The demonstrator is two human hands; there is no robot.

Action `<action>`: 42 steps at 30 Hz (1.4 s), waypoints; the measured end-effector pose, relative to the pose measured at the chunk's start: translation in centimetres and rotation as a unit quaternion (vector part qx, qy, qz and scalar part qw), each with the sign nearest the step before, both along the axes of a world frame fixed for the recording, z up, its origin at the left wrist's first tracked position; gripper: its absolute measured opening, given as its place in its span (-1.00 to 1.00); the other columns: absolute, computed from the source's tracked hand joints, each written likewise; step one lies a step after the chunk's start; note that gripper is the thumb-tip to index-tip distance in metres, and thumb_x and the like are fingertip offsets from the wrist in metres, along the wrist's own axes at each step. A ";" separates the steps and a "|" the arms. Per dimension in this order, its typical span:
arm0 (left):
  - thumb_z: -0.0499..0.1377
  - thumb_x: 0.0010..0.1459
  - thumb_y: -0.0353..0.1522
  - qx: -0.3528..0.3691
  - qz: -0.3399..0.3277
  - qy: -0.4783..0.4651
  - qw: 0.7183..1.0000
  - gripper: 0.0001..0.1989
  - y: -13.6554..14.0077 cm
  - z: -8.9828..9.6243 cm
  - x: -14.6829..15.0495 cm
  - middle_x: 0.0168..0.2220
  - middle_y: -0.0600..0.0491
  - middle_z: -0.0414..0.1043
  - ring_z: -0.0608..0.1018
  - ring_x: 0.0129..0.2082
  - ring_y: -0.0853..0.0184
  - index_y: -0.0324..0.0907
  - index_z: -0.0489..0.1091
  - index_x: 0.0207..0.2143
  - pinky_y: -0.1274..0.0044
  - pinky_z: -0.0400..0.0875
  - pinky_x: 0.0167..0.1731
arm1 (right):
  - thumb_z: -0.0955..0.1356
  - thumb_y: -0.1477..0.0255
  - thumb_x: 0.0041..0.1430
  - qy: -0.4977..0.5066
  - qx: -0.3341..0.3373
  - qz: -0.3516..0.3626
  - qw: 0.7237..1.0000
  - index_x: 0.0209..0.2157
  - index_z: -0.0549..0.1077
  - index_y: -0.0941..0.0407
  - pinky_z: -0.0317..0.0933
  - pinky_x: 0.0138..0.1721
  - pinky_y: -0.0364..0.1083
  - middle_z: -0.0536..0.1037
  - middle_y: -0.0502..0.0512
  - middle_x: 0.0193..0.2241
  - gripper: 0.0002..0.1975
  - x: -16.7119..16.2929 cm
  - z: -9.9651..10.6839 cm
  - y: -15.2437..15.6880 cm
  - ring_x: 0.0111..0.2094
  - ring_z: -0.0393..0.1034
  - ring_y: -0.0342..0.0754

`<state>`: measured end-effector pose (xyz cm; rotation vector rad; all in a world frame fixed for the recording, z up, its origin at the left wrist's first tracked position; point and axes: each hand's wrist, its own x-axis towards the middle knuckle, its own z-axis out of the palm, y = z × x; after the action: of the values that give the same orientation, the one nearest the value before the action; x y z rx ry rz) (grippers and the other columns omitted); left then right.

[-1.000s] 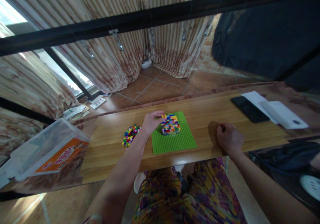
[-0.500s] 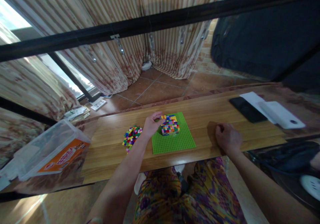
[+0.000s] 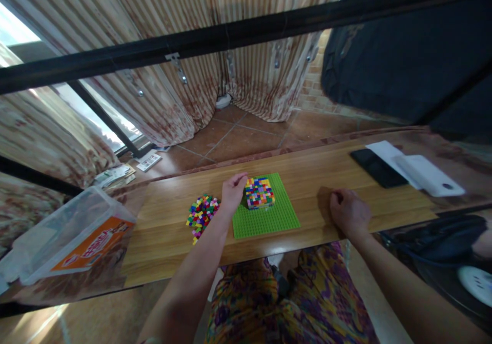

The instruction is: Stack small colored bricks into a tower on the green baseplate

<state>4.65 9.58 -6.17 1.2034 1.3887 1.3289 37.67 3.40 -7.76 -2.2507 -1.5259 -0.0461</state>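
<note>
While the right hand (image 3: 350, 210) rests curled, the left hand (image 3: 232, 193) pinches beside the brick block (image 3: 260, 194)

Where the green baseplate (image 3: 283, 213) lies on the wooden table (image 3: 165, 231), the multicoloured block stands on it, off the plate's middle toward eleven o'clock. The left hand is at the block's nine o'clock, its fingertips by the block's ten o'clock corner. The left grip is together, thumb against fingers; whether a brick sits between them, or whether they touch the block, I cannot tell.

At nine o'clock from the baseplate, a pile of loose small bricks (image 3: 202, 211) lies on the table, partly behind the left forearm. Farther out at nine o'clock stands a clear plastic bin (image 3: 71, 231) with an orange label (image 3: 92, 245).

At three o'clock, well apart from the plate, the right hand rests on the table, its grip together in a loose fist; the inside is hidden. Beyond it, between two and three o'clock, lie a flat black object (image 3: 378, 168) and a white case-like object with a dark spot (image 3: 432, 175).
</note>
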 end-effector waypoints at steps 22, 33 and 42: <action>0.17 0.29 -0.30 0.069 0.053 0.070 0.994 -0.77 -2.6 0.8 0.2 -0.09 -0.05 0.66 0.65 -0.05 0.22 -0.17 0.59 -0.15 0.37 0.51 0.07 | 0.21 0.33 0.34 -0.008 0.013 0.005 1.000 -0.13 0.61 0.18 0.18 -0.30 -0.02 0.59 0.26 -0.23 -0.63 0.2 -0.3 0.0 -0.30 0.41 0.03; 0.20 0.16 -0.42 0.042 0.035 0.411 0.910 -0.79 -10.8 2.3 -9.6 -0.13 0.00 0.64 0.61 -0.05 0.18 -0.04 0.64 -0.27 0.24 0.46 0.11 | 0.22 0.32 0.30 0.002 0.024 0.012 1.000 -0.13 0.61 0.17 0.17 -0.32 -0.02 0.60 0.29 -0.17 -0.63 0.7 -0.9 0.1 -0.29 0.41 0.07; 0.21 0.23 -0.37 0.017 0.018 0.552 0.833 -0.80 -11.0 2.5 -8.2 -0.09 -0.10 0.60 0.57 -0.08 0.08 -0.05 0.66 -0.25 0.21 0.40 0.02 | 0.21 0.32 0.31 0.002 0.013 0.004 1.000 -0.12 0.61 0.18 0.20 -0.29 0.00 0.59 0.29 -0.19 -0.61 0.2 -0.3 -0.1 -0.29 0.40 0.06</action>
<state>-3.51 -1.41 -3.65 2.1320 2.1462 0.5985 37.85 3.33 -8.03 -2.2219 -1.5235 -0.0583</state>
